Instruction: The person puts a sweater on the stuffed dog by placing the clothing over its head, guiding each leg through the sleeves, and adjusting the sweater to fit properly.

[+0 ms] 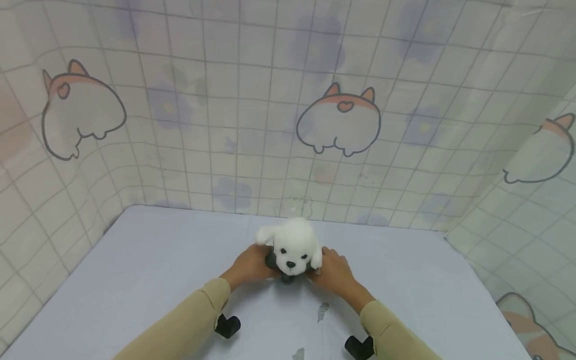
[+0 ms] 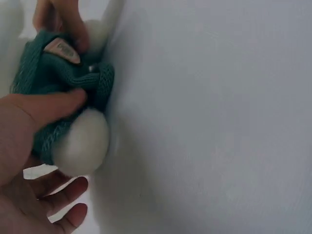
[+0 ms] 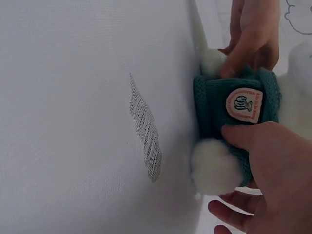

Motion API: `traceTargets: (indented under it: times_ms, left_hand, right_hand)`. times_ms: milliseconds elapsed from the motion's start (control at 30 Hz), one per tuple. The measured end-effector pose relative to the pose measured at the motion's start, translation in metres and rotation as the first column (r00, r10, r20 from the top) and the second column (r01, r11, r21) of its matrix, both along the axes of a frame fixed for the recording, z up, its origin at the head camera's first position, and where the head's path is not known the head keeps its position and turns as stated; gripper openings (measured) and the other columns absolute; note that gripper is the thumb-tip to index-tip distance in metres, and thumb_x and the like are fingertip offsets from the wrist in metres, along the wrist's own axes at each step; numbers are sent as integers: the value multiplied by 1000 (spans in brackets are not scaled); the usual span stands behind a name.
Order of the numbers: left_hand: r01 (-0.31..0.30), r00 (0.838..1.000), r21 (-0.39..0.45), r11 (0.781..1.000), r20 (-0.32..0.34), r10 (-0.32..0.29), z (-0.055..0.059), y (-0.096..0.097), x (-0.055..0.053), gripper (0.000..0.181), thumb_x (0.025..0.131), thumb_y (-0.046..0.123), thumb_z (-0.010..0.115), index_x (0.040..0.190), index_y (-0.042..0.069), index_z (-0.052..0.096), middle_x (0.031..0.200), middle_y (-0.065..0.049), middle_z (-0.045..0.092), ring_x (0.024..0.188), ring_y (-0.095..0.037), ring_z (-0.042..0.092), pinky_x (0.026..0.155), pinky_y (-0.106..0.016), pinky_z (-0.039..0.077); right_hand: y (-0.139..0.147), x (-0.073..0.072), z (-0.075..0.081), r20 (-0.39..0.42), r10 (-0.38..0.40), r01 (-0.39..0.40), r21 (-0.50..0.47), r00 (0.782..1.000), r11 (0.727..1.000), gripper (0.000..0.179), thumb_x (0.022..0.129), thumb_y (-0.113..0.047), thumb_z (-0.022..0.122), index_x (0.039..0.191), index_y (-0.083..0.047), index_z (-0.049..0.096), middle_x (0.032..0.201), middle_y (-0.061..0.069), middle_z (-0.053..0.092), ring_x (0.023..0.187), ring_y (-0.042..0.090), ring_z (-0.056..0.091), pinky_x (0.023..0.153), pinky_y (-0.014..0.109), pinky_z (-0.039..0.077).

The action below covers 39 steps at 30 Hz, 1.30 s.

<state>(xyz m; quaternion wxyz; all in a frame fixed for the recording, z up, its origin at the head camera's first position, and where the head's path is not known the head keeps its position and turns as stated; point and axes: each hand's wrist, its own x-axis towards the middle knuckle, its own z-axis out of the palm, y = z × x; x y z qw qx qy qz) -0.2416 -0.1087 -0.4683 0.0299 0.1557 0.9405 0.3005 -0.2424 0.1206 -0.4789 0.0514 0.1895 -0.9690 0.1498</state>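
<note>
A white plush dog [image 1: 294, 242] with floppy ears and a dark nose faces me near the back of the table. Its green knitted sweater [image 3: 217, 107] carries a pink patch [image 3: 244, 105] on the front. My left hand [image 1: 253, 264] grips one side of the toy, and my right hand [image 1: 334, 272] grips the other. In the left wrist view the left thumb [image 2: 61, 105] lies on the sweater above a round white paw [image 2: 85, 144]. The right thumb [image 3: 241, 135] presses beside the patch. Fingers behind the toy are partly hidden.
The table [image 1: 171, 255] has a white covering with grey, torn-looking marks [image 1: 323, 311] in front of the toy. A grid-patterned curtain [image 1: 252, 100] with cartoon dogs surrounds the back and sides. Black wrist devices [image 1: 227, 326] sit below both forearms.
</note>
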Motion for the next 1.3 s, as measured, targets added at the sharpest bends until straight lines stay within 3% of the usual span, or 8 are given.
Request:
traceTargets:
  times_ms: [133, 233, 467, 633, 867, 1133, 1300]
  left_hand:
    - [-24, 994, 0, 1000, -103, 24, 1, 3, -3, 26, 79, 35, 74, 92, 13, 72, 89, -3, 70, 84, -19, 63, 72, -38, 53]
    - [-53, 990, 2, 999, -130, 52, 1, 3, -3, 22, 77, 29, 76, 86, 10, 71, 85, -4, 67, 78, -19, 61, 69, -37, 52]
    - [-71, 995, -95, 993, -71, 64, 3, -1, 4, 37, 74, 32, 81, 103, 11, 70, 102, -8, 73, 98, -28, 67, 84, -44, 55]
    - [-91, 996, -69, 993, 1, 91, 6, -4, 8, 47, 72, 31, 84, 111, 10, 68, 114, -10, 70, 109, -30, 64, 93, -47, 52]
    - [-95, 993, -59, 994, 67, 99, 7, -9, 7, 60, 68, 30, 86, 120, 9, 63, 122, -12, 66, 115, -33, 61, 98, -49, 49]
    - [-131, 989, -89, 987, 53, 136, 4, -13, 5, 56, 63, 21, 87, 113, 9, 65, 108, -8, 68, 100, -29, 64, 91, -47, 52]
    - [-106, 993, -26, 994, 43, 107, -1, -14, 8, 53, 68, 19, 85, 115, 7, 64, 112, -11, 68, 106, -31, 64, 94, -48, 51]
  right_hand:
    - [-2, 1, 2, -16, -22, 21, -56, 1000, 998, 45, 81, -37, 74, 113, -7, 67, 98, 7, 64, 88, 24, 57, 72, 43, 45]
    - [-4, 1, 3, -22, -35, 34, -65, 999, 997, 43, 81, -37, 74, 112, -6, 68, 99, 9, 64, 89, 25, 58, 74, 44, 47]
    - [-1, 1, 4, -11, -33, 33, 2, 999, 999, 29, 78, -35, 78, 96, -12, 73, 93, 8, 68, 83, 24, 60, 67, 43, 47]
    - [2, 3, 5, 12, -51, 51, 62, 999, 997, 32, 77, -37, 79, 94, -11, 75, 99, 7, 68, 88, 25, 60, 70, 44, 48]
    - [4, 5, 4, 8, -46, 45, 58, 999, 997, 36, 74, -34, 82, 99, -9, 74, 103, 7, 67, 94, 26, 59, 74, 44, 47]
    - [9, 6, 9, 18, -47, 46, 74, 999, 996, 44, 74, -29, 80, 111, -7, 69, 105, 7, 67, 97, 26, 60, 76, 45, 48]
    - [12, 5, 1, 84, -19, 24, -56, 996, 998, 40, 79, -26, 74, 112, -4, 64, 105, 9, 69, 99, 28, 64, 83, 49, 52]
